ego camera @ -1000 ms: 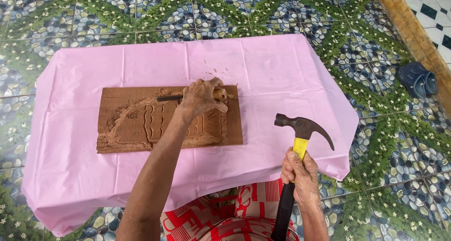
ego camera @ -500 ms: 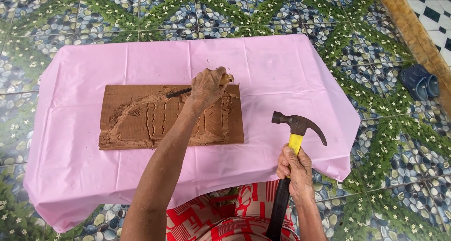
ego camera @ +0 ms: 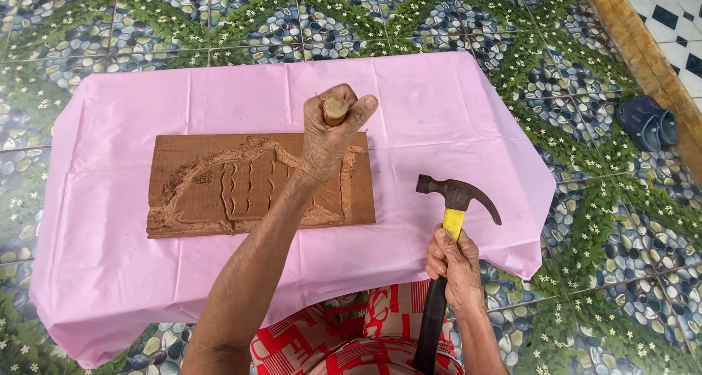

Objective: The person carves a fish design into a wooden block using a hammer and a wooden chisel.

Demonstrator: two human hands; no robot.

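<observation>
A low table under a pink cloth stands on a floor tiled with pebble and leaf patterns. Beyond the cloth's right corner lies a pair of dark sandals beside a wooden sill. A brown board, carved with a fish-like relief, lies flat at the cloth's middle. The left hand hangs above the board's right half, fist closed tight round a chisel; only its round wooden butt shows, pointing up. The right hand, off the cloth's near edge, is wrapped round the handle of a hammer, whose dark claw head sits over the cloth right of the board
</observation>
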